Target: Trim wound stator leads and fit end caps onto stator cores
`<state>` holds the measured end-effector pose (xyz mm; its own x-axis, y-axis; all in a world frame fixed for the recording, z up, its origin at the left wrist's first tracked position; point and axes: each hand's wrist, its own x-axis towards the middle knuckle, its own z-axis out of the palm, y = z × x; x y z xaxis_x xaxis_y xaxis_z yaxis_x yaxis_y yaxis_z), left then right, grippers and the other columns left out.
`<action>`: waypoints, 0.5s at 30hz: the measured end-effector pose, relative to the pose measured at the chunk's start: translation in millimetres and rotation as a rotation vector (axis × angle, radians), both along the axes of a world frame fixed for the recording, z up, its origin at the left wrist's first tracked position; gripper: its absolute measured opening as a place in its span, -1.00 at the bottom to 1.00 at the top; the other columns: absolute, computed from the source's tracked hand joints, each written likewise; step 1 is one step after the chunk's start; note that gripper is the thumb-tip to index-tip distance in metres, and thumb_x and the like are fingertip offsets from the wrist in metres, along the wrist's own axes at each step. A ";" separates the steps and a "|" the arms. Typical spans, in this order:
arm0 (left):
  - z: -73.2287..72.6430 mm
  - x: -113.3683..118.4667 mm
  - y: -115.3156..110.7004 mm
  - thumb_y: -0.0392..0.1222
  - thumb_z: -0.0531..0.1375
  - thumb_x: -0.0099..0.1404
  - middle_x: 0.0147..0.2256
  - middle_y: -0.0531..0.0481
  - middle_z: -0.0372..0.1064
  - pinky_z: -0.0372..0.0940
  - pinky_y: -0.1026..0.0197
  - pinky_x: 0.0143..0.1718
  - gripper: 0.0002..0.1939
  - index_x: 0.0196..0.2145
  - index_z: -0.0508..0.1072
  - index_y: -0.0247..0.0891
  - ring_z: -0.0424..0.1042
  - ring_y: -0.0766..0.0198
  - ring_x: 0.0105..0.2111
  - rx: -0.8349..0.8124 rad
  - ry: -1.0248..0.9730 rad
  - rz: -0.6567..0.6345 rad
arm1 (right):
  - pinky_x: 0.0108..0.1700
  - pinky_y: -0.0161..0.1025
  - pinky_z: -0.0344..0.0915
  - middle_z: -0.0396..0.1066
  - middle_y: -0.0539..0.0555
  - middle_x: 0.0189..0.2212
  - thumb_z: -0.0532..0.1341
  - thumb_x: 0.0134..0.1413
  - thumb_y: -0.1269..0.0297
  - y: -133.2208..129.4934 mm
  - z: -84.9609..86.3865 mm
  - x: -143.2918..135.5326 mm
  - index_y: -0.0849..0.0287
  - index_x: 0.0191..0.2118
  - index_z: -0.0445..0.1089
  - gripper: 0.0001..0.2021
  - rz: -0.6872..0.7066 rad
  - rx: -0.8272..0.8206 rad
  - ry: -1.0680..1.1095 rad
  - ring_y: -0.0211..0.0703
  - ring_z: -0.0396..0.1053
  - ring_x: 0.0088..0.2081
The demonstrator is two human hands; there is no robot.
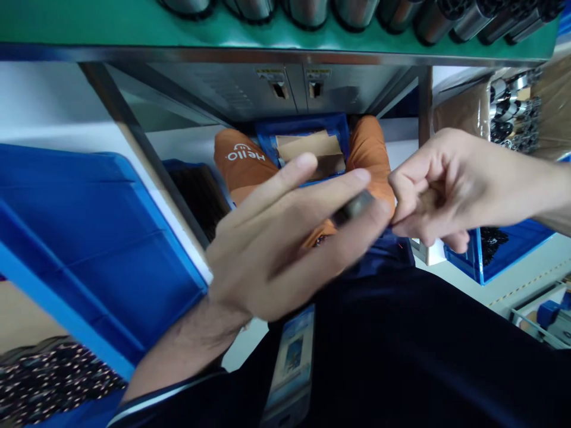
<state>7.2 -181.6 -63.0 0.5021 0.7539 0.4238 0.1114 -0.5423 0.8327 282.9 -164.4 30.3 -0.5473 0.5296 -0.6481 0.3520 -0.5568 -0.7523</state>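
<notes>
My left hand point(285, 244) reaches across the middle, back towards me, blurred by motion. Two of its fingers stretch out. A small dark part point(357, 206) with a greyish face shows between its lower digits and seems gripped there; its kind is too blurred to tell. Just to the right, my right hand point(441, 190) is closed, thumb and index finger pinched together near the left fingertips. Whatever lies in that pinch is hidden or too small to make out.
Metal cylinders point(307, 12) line the green bench point(111, 27). Below are grey cabinet doors point(263, 89) and a blue crate point(303, 128) with cardboard between my knees. Blue bins point(80, 238) lean left; another blue bin point(513, 255) stands right. A phone point(292, 362) lies against my dark clothing.
</notes>
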 end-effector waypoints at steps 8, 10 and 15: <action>9.3 11.3 3.2 -0.27 0.48 0.48 0.17 0.08 0.77 0.57 -0.10 0.54 -0.69 0.13 0.66 -0.08 0.83 0.13 0.07 0.186 0.030 0.014 | -0.51 -0.41 0.47 0.67 -0.05 -0.43 0.69 0.18 -0.08 16.3 13.1 14.2 0.11 -0.35 0.73 -0.63 -0.238 0.113 -0.132 -0.30 0.56 -0.48; 7.7 7.6 0.5 -0.32 0.34 0.62 0.22 0.14 0.74 0.57 -0.12 0.54 -0.76 0.12 0.65 -0.03 0.80 0.16 0.15 0.241 0.052 0.036 | -0.38 -0.39 0.62 0.79 0.04 -0.25 0.68 0.20 -0.08 13.9 0.6 16.9 0.12 -0.21 0.79 -0.64 -0.084 -0.140 0.001 -0.18 0.74 -0.32; 0.2 -0.1 3.5 -0.38 0.38 0.51 0.19 0.37 0.70 0.66 0.04 0.42 -0.60 0.08 0.70 0.18 0.77 0.18 0.24 0.335 -0.007 -0.060 | -0.61 -0.49 0.43 0.68 -0.09 -0.51 0.71 0.17 0.09 0.8 -12.1 -2.4 0.14 -0.35 0.73 -0.71 -0.021 -0.063 0.075 -0.35 0.50 -0.66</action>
